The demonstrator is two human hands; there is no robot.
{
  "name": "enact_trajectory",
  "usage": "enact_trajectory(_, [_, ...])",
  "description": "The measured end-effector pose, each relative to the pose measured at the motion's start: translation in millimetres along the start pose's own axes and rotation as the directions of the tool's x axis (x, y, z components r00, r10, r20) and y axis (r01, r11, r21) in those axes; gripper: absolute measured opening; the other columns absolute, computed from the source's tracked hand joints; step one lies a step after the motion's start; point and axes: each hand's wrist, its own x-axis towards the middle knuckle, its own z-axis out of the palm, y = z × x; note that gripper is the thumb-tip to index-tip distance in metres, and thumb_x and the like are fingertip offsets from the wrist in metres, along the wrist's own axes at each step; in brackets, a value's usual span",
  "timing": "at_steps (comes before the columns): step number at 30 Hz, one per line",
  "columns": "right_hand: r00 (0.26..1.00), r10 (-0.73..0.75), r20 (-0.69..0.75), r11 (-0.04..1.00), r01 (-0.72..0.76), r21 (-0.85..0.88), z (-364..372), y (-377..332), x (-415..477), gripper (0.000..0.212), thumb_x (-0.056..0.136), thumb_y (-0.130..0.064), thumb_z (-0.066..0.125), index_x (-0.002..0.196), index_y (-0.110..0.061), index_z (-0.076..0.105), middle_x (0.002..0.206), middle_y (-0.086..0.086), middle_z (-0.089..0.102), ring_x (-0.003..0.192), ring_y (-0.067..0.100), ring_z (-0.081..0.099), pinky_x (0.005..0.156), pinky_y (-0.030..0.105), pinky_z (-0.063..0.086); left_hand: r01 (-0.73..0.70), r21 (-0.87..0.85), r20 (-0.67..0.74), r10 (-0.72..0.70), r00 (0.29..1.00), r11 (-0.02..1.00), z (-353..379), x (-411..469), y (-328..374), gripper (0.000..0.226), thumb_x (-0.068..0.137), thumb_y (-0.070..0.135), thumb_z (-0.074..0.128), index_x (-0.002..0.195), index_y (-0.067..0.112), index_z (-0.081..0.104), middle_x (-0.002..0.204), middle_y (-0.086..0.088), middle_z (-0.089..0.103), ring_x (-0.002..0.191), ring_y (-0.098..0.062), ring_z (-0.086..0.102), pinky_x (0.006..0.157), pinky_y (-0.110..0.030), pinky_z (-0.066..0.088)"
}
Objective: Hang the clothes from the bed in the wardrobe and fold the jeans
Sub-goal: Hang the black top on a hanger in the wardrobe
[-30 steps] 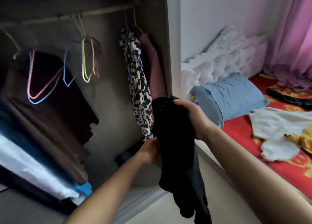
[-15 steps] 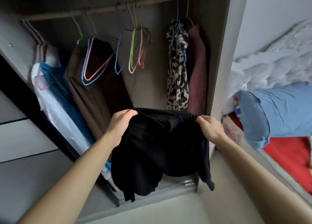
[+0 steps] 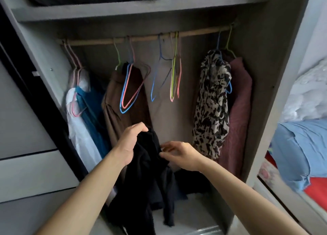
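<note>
A black garment [image 3: 150, 181] hangs in folds in front of the open wardrobe [image 3: 261, 93]. My left hand [image 3: 130, 142] grips its top edge, fingers curled over the cloth. My right hand [image 3: 178, 154] pinches a fold of the same garment just to the right. Above, a wooden rail [image 3: 145, 38] carries several empty wire hangers [image 3: 174, 78] in blue, pink and green at its middle.
On the rail hang a white and blue garment [image 3: 85, 121] at left, a brown one [image 3: 120, 114], a leopard-print one [image 3: 212, 103] and a maroon one [image 3: 238, 110] at right. The bed [image 3: 315, 195] with a blue pillow [image 3: 300, 149] lies at the right edge.
The view has swung to face the wardrobe. My hands, which held the black garment spread wide, have come together, and the garment now hangs bunched from my left hand.
</note>
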Motion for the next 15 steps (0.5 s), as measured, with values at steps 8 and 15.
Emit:
enact_trajectory(8, [0.972,0.218,-0.091,0.9,-0.164,0.404,-1,-2,46,0.019,0.105,-0.022,0.048,0.092,-0.016,0.06,0.097,0.001,0.074,0.091,0.009,0.068,0.087,0.038,0.054,-0.055,0.084,0.178,0.04,0.983,0.995,-47,41,-15,0.021,0.067,0.019,0.086,0.066,0.019,0.065,0.077,-0.01,0.067,0.072,-0.023,0.065,0.073,-0.03,0.052])
enact_trajectory(15, [0.987,0.156,0.022,0.965,-0.157,0.211,37,17,50,0.017,0.097,-0.03,0.063,0.109,-0.019,0.068,0.1,-0.007,0.069,0.091,0.004,0.064,0.09,0.03,0.052,-0.073,0.074,0.254,0.052,0.966,0.995,-30,63,-19,0.018,0.054,0.004,0.055,0.068,0.015,0.059,0.061,0.001,0.052,0.057,-0.01,0.048,0.053,-0.019,0.038])
